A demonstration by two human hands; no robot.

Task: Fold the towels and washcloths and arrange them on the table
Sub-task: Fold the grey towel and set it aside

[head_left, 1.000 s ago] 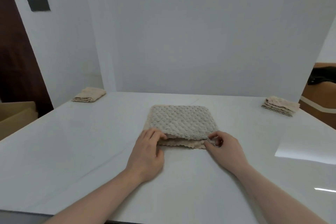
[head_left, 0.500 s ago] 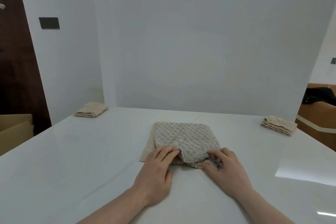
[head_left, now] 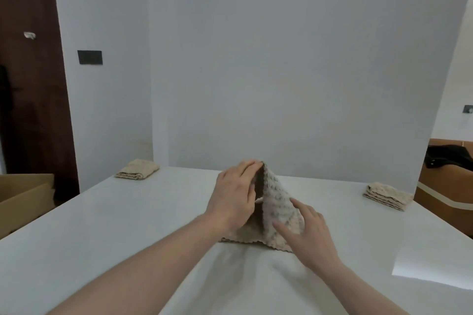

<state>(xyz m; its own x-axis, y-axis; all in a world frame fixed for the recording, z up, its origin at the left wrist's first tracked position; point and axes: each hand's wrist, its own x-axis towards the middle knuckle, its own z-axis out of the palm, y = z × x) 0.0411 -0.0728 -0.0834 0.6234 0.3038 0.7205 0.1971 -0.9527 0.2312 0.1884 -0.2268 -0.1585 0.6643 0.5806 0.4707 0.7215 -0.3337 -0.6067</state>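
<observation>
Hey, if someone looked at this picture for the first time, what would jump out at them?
In the middle of the white table, a beige washcloth is raised into a tent, the left hand lifting its peak and the right hand resting on its slope. Folded piles sit at the far-left corner and far-right corner.

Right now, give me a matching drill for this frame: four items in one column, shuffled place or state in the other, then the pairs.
Items
1. center washcloth
2. folded stack
3. folded cloth
4. cardboard box

Places or states
A. far left corner of the table
B. lifted into a peak between the left hand and right hand
C. off the table, at the left edge of the view
D. far right side of the table

Pairs: 1-B, 2-D, 3-A, 4-C
</observation>
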